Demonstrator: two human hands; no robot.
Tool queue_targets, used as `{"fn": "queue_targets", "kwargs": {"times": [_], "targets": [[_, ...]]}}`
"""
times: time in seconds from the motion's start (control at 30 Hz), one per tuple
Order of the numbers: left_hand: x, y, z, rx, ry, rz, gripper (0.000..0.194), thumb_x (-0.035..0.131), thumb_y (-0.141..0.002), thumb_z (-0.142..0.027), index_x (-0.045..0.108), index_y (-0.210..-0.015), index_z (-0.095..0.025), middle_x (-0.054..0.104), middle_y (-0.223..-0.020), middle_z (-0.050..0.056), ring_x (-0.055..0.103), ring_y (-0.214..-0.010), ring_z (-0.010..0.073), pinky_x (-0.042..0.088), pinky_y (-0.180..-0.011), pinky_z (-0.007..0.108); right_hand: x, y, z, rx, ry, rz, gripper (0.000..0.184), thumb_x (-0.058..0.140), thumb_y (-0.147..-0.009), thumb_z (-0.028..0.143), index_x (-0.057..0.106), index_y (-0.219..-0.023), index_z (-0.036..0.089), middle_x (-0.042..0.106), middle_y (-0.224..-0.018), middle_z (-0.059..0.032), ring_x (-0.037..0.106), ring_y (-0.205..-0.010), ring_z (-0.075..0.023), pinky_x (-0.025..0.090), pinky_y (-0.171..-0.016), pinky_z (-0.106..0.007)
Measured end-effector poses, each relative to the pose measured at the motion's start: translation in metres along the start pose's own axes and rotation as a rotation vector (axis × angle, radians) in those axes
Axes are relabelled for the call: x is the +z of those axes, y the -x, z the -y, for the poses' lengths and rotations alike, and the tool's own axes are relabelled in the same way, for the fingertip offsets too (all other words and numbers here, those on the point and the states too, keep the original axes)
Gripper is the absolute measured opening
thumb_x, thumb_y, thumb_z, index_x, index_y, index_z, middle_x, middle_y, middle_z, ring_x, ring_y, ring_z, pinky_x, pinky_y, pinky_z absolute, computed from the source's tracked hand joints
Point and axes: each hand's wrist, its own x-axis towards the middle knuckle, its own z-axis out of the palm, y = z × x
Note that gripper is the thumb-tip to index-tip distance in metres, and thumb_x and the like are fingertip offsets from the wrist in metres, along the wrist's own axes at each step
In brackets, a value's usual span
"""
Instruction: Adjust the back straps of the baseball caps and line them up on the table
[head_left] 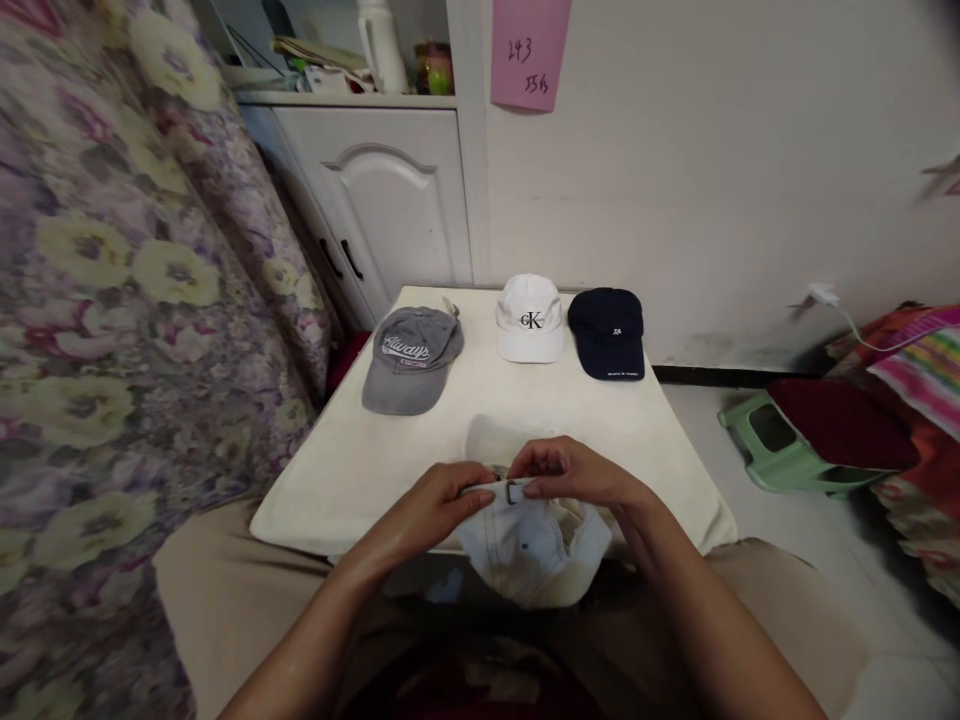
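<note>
A pale blue baseball cap [517, 550] is held between my two hands at the near edge of the table, its back strap and metal buckle [512, 492] turned up. My left hand [450, 497] is closed on the strap's left side. On the other side of the buckle, the fingers of my right hand [566, 470] pinch the strap. Farther back on the table sit a grey cap [414, 360] with white lettering at left, a white cap [529, 320] near the middle, and a navy cap [607, 333] to its right.
The caps rest on a table with a cream cover [337, 470]. Behind it are a white cabinet [390, 200] and a wall with a pink paper [529, 50]. A floral curtain [135, 300] hangs at left. A green stool [780, 445] stands at right.
</note>
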Motion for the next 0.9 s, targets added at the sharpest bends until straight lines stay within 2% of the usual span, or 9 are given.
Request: {"fn": "queue_targets", "kwargs": {"times": [0.17,0.33,0.43,0.7,0.9], "targets": [[0.0051,-0.0011,-0.0030,-0.015,0.109,0.006,0.029,0.053,-0.092,-0.042,0.066,-0.087,-0.016,0.058,-0.077,-0.001,0.050,-0.071,0.0151,0.038,-0.063,0.023,0.0019,0.0016,0.0005,-0.018,0.186,-0.090,0.016,0.070,-0.078,0.019,0.068,-0.093,0.017,0.068,-0.087,-0.0023,0.060,-0.078,-0.0155,0.045,-0.072,-0.028],[0.0067,-0.0009,-0.0040,-0.044,0.064,-0.040,0.029,0.052,-0.092,-0.042,0.065,-0.086,-0.017,0.054,-0.071,-0.002,0.047,-0.066,0.0142,0.036,-0.058,0.023,0.0003,0.0033,0.0021,0.054,0.069,-0.039,0.025,0.077,-0.075,0.031,0.067,-0.092,0.017,0.068,-0.083,-0.0010,0.060,-0.074,-0.0148,0.046,-0.070,-0.028],[0.0073,-0.0007,-0.0046,-0.034,0.067,-0.028,0.030,0.051,-0.093,-0.043,0.064,-0.086,-0.017,0.054,-0.072,-0.002,0.048,-0.066,0.0142,0.037,-0.059,0.023,0.0012,0.0023,0.0011,0.056,0.078,-0.051,0.025,0.077,-0.075,0.034,0.068,-0.091,0.017,0.068,-0.083,-0.0012,0.060,-0.073,-0.0150,0.046,-0.070,-0.028],[0.0081,-0.0027,-0.0062,-0.020,-0.011,-0.035,0.028,0.050,-0.094,-0.041,0.064,-0.087,-0.017,0.056,-0.075,-0.002,0.050,-0.070,0.0152,0.037,-0.061,0.023,0.0057,0.0008,0.0049,-0.038,0.359,-0.113,0.007,0.065,-0.080,0.019,0.066,-0.087,0.018,0.064,-0.081,0.0002,0.055,-0.076,-0.0156,0.041,-0.071,-0.028],[0.0086,-0.0029,-0.0060,-0.007,0.006,-0.062,0.030,0.048,-0.095,-0.041,0.061,-0.083,-0.017,0.053,-0.073,-0.003,0.047,-0.068,0.0144,0.036,-0.060,0.023,0.0030,0.0000,0.0010,0.032,0.158,-0.093,0.018,0.072,-0.078,0.031,0.066,-0.089,0.017,0.065,-0.079,-0.0001,0.056,-0.071,-0.0146,0.042,-0.066,-0.027]]}}
